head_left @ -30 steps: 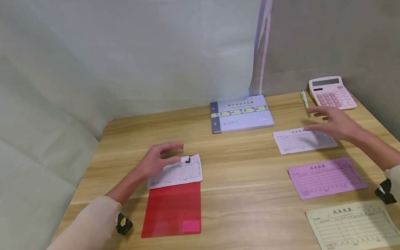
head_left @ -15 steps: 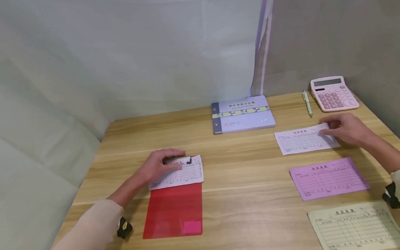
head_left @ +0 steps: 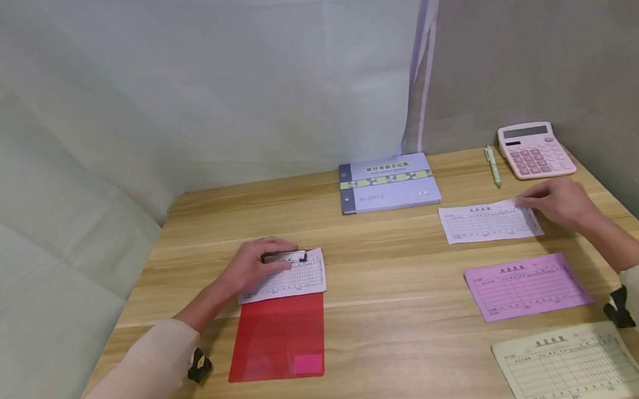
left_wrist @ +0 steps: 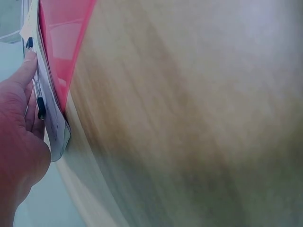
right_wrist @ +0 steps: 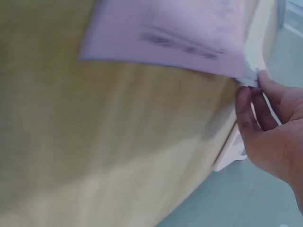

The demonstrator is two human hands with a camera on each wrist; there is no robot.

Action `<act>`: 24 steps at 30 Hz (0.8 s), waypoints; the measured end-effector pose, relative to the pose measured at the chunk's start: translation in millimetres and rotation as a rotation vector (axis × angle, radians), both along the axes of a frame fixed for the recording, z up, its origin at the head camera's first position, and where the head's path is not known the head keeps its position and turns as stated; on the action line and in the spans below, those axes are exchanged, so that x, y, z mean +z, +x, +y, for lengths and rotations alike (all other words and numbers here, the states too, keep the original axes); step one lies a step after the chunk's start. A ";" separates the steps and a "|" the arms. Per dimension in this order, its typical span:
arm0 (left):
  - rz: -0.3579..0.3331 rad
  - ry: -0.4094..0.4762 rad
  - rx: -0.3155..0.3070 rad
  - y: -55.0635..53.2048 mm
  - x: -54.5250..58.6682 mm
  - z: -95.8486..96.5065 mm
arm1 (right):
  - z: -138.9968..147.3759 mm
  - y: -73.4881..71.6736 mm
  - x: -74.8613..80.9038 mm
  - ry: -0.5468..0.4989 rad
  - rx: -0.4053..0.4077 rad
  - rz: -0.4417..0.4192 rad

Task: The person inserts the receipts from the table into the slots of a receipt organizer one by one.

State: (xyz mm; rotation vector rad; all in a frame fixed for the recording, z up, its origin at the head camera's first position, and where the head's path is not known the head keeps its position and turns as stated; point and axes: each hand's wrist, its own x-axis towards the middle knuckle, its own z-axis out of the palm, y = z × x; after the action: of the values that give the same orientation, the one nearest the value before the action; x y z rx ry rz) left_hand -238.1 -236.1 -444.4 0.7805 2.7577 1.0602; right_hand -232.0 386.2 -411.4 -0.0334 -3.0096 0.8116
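My left hand [head_left: 246,269] grips the metal clip [head_left: 301,257] at the top of a red clipboard [head_left: 276,338]. A white printed slip [head_left: 303,281] lies under this clip, over the board's upper part. In the left wrist view, the thumb and fingers of the left hand [left_wrist: 19,111] lie about the clip [left_wrist: 40,109]. My right hand [head_left: 561,204] pinches the upper right corner of another white printed slip [head_left: 488,223], lifted slightly there. The right wrist view shows the right hand [right_wrist: 274,127] with that corner between thumb and fingers.
A pink slip [head_left: 526,287] and a pale green slip [head_left: 572,361] lie nearer on the right. At the back are a lilac account book [head_left: 393,185], a green pen [head_left: 493,166] and a pink calculator [head_left: 535,150]. Curtains hang behind the table [head_left: 396,342].
My right hand has come down from above the white slip to its right corner and now pinches it. The left hand has closed in on the clip.
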 end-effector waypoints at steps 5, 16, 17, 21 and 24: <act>0.016 -0.005 0.000 -0.3 -2.1 -0.9 | -3.5 -7.2 19.2 -0.003 0.012 -0.023; 0.051 -0.043 -0.005 0.3 -0.1 0.5 | -42.4 -14.5 69.2 -0.101 0.156 -0.044; 0.058 -0.049 -0.008 0.4 0.2 0.4 | -50.4 -14.8 72.9 -0.116 0.171 -0.047; 0.094 -0.081 -0.012 -0.4 -0.3 0.2 | -87.3 -17.0 83.7 -0.187 0.225 -0.078; 0.107 -0.102 -0.006 -1.2 -1.4 0.4 | -119.9 -17.0 87.8 -0.262 0.275 -0.122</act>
State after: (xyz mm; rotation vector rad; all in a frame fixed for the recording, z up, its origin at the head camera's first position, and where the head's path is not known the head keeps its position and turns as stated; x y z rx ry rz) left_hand -239.3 -235.6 -445.9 0.8550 2.8688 0.8932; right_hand -249.0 266.3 -323.5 0.3455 -3.0364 1.2679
